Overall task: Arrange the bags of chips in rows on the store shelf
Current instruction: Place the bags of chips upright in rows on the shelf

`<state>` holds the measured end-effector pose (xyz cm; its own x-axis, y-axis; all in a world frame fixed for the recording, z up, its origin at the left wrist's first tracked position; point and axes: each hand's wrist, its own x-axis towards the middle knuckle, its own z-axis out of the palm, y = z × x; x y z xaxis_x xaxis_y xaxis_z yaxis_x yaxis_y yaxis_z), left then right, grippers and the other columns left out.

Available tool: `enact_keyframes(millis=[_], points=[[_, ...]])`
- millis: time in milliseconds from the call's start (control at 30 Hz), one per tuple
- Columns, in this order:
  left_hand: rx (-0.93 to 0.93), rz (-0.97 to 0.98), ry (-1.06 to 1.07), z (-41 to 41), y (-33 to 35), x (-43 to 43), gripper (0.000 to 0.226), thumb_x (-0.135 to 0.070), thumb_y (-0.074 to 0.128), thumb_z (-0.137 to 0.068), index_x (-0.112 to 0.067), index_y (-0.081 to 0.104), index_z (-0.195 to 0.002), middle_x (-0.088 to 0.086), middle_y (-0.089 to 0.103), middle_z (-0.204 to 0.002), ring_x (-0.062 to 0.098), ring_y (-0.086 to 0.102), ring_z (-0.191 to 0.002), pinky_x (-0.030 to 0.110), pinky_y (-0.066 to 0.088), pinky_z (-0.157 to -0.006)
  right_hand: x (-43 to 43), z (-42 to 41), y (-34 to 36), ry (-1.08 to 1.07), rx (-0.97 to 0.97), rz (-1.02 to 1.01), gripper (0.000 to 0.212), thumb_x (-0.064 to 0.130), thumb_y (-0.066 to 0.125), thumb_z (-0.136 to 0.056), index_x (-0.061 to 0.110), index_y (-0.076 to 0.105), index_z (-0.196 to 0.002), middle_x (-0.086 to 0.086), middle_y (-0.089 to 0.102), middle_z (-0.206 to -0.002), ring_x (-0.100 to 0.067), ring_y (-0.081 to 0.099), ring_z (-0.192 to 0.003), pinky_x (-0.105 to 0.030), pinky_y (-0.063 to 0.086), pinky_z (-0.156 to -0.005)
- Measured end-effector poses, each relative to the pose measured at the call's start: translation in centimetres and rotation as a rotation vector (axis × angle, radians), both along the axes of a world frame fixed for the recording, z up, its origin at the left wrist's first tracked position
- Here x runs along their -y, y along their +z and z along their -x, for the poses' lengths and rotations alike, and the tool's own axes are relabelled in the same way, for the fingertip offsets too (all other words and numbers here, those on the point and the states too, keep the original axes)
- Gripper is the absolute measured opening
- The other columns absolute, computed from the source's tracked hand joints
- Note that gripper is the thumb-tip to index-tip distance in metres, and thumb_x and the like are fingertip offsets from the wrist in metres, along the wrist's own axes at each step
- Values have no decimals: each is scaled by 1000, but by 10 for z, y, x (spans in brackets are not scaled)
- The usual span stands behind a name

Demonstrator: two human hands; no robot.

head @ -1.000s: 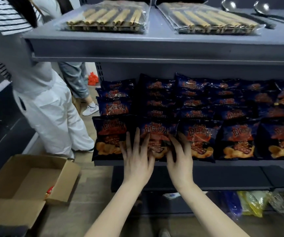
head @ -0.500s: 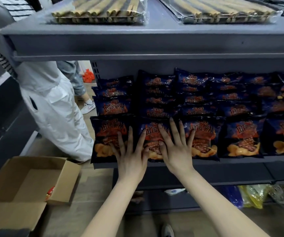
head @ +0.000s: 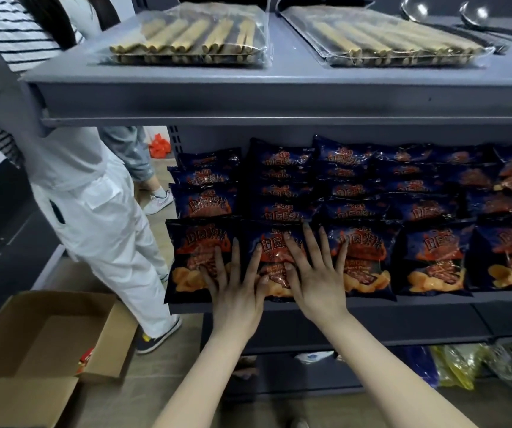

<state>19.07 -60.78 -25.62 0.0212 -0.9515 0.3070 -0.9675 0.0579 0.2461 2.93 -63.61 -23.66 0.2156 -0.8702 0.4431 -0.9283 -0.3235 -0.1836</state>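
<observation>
On the middle shelf (head: 433, 299) of a grey store rack, seen from the head camera, the bags of chips (head: 433, 257) lie in overlapping rows that step back toward the rear wall, with five bags across the front before the frame's right edge. Each bag is glossy dark navy, printed with an orange-red flame shape, reddish meat slices and pale yellow chips near its lower end. Large orange Chinese characters on the front bags read 田园薯片; a smaller line above them is too fine to read with certainty. The left hand (head: 236, 299) lies palm down with straight, spread fingers across the seam between the leftmost front bag (head: 193, 242) and the second front bag (head: 268, 242), its wrist over the shelf's front lip. The right hand (head: 319, 285) lies flat just beside it, fingers splayed, on the second front bag, its outer fingers reaching onto the third front bag (head: 369, 251). Neither hand grips anything; both press on the bags, thumbs close together. On the top shelf (head: 279, 97) rest two clear packs of tan sticks (head: 193, 35), with metal ladles (head: 415, 10) farther right. An open cardboard box (head: 32, 350) sits on the floor at left, near a person in white trousers (head: 100, 230).
</observation>
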Motion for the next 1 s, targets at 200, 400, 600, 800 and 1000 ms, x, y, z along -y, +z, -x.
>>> enact_keyframes(millis=[200,400,600,800,1000], points=[[8,-37,-14,-1,8,-5,55,-54,5,-98,-32,5,-149,9,14,-156,38,7,-140,68,7,-102,-3,1,0,-12,-13,-21,49,45,20,-99,33,22,-147,-4,9,-158,-26,5,-146,-58,-3,-114],[-19,-92,-16,-6,17,-15,56,-54,8,-98,-31,10,-149,8,24,-154,36,16,-139,66,25,-99,-9,2,2,-20,-43,-4,51,47,14,-100,29,21,-148,-5,9,-158,-26,6,-146,-59,0,-114],[-38,-131,31,-16,25,-30,56,-51,9,-98,-28,14,-149,11,30,-151,39,25,-138,63,28,-100,-19,-6,4,-19,-3,24,52,45,19,-99,26,25,-147,-6,14,-157,-26,7,-145,-59,2,-114],[-218,-74,186,-41,26,-37,67,-13,51,-81,-8,26,-143,25,30,-147,47,30,-133,65,32,-101,-30,-42,18,175,79,150,41,29,40,-92,19,48,-131,-6,35,-148,-26,18,-143,-59,10,-113],[-348,-89,240,-84,30,-30,81,-20,52,-86,-13,2,-149,10,9,-157,23,9,-145,47,2,-115,-29,-87,16,385,-30,135,31,22,59,-79,21,66,-108,1,63,-121,-23,43,-131,-52,6,-116]])
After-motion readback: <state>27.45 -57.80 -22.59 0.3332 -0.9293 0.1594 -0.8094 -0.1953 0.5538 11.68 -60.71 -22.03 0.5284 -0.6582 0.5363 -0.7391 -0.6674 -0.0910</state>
